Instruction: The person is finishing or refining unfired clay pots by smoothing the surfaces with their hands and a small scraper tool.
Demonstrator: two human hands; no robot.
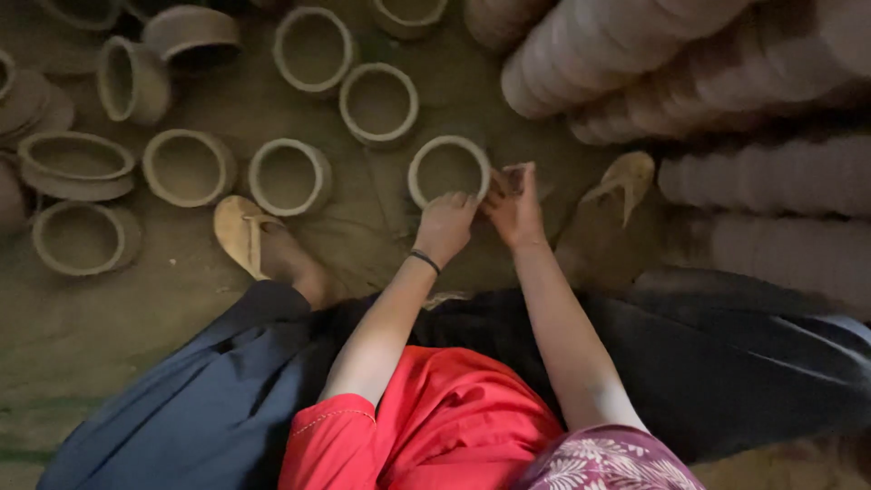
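Note:
A small round clay pot stands on the dirt floor just ahead of me. My left hand grips its near rim with the fingers curled over the edge; a dark band circles that wrist. My right hand touches the pot's right rim, thumb and fingers pinched together there. Whether the right hand clasps the rim or only a bit of clay is too dim to tell. Both forearms reach forward from red sleeves over dark trousers.
Several similar open clay pots sit on the floor to the left and behind. Rows of stacked clay pots lie on their sides at the right. My sandalled feet rest on either side of the pot.

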